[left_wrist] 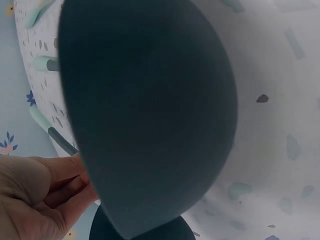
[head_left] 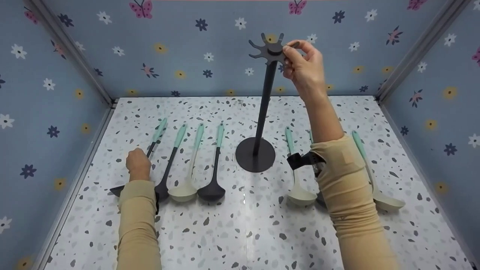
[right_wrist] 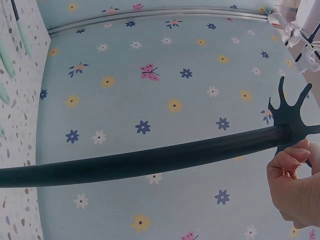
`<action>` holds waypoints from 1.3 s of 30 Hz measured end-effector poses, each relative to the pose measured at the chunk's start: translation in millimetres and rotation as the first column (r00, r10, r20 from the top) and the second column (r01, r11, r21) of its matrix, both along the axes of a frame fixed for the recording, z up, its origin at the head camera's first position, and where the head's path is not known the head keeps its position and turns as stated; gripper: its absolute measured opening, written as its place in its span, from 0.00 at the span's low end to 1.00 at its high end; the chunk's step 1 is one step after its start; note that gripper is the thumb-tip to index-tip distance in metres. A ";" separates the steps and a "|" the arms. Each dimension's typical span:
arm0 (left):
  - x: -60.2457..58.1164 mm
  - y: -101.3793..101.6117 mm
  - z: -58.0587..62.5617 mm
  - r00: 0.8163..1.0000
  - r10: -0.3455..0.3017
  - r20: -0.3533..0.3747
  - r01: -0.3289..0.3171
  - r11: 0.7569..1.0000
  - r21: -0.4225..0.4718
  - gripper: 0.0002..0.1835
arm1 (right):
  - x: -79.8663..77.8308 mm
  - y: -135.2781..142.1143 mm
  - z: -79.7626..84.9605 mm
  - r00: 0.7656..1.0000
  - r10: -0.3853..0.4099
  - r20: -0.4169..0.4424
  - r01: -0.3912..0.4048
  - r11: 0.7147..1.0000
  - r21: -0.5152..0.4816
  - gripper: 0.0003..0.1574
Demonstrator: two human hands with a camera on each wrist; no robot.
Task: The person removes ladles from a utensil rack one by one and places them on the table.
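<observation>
My left hand grips the dark shaft of the leftmost ladle, whose mint handle points to the back; its dark head shows partly beside my sleeve. In the left wrist view, a large dark ladle bowl fills the middle, and the thumb and fingers of my left hand pinch a shaft behind it. My right hand pinches an arm of the hooked top on a dark utensil stand. That stand leans slightly, its round base on the speckled table.
Right of my left hand lie a dark ladle, a cream ladle and another dark ladle. Beyond the stand lie a cream ladle, one mostly hidden under my right arm, and another cream ladle. Flowered walls border the table.
</observation>
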State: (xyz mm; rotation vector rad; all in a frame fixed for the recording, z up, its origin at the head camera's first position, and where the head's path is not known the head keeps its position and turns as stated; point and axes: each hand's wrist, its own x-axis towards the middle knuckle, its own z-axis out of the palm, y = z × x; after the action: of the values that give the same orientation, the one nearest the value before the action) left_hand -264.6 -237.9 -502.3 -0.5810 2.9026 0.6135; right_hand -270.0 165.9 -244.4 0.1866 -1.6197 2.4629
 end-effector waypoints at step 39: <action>2.7 -0.3 -4.1 0.984 -0.088 0.154 0.086 0.996 0.022 0.17 | 0.2 -0.1 0.0 1.000 -0.001 0.018 0.001 1.000 0.007 0.02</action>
State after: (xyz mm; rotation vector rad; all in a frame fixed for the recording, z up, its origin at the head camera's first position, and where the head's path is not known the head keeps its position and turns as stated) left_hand -261.9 -238.2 -506.3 -0.4739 2.7590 0.5518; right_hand -269.8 165.8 -244.4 0.1654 -1.6347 2.4655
